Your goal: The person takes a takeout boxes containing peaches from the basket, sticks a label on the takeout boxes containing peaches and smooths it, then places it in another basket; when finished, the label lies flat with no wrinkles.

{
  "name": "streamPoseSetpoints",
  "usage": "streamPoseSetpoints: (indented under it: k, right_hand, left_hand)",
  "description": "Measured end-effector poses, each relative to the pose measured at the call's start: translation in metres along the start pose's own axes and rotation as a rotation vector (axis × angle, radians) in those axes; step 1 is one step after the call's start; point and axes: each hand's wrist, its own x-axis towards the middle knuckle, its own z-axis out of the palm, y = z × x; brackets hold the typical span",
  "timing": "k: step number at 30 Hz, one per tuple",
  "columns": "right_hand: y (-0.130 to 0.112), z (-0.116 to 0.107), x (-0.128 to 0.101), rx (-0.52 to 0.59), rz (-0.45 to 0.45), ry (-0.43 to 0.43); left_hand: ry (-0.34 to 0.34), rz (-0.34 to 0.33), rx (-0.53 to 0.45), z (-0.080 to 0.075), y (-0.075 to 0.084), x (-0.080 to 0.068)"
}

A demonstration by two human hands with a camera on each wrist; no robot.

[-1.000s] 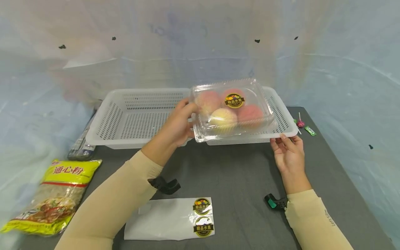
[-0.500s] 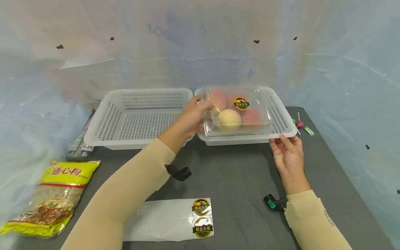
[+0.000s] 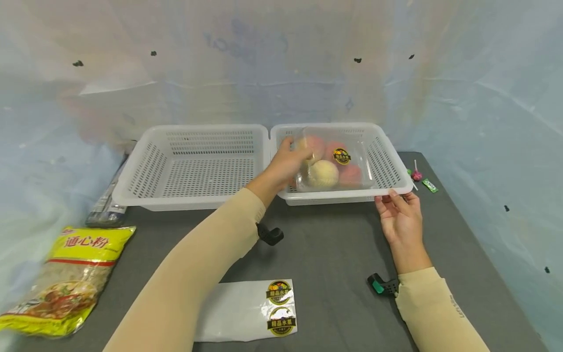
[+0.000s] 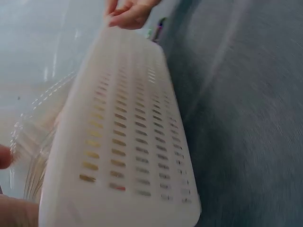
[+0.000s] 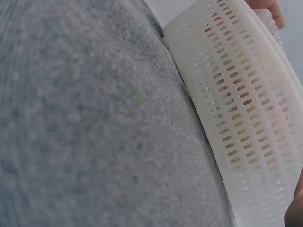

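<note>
My left hand (image 3: 285, 165) grips the left end of a clear plastic fruit box (image 3: 360, 151), which sits down inside the right white basket (image 3: 334, 195). Through its lid show several peaches (image 3: 324, 173), reddish and pale yellow, and a round black-and-gold label (image 3: 341, 156). My right hand (image 3: 402, 222) holds the front right rim of that same basket, thumb on top and fingers beneath. In the left wrist view the slotted basket wall (image 4: 137, 123) hides most of the box.
A second white basket (image 3: 189, 201) adjoins on the left. A yellow bag of macaroni (image 3: 70, 281) and a dark package (image 3: 107, 210) lie at the left. A label sheet (image 3: 246, 313) is in front. A lollipop (image 3: 416, 174) and a green-wrapped sweet (image 3: 430, 186) lie at the right.
My left hand has moved right and down, lowering the tilted fruit box from above the right basket into it. My right hand has stayed at the basket rim.
</note>
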Motion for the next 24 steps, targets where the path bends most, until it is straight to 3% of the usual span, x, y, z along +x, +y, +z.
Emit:
streamPoseSetpoints:
  k: [10,17,24]
  right_hand:
    - [0.0,-0.001,0.001,-0.012,-0.006,0.001]
    - [-0.003,-0.002,0.002,0.004,0.0,0.017]
    - [-0.003,-0.002,0.001,-0.032,0.011,0.009]
  left_hand:
    - [-0.027,-0.141,-0.082,0.006,0.002,0.015]
    - [-0.034,-0.205,-0.054,0.017,-0.001,0.022]
    - [-0.02,-0.174,-0.068,0.02,-0.007,0.022]
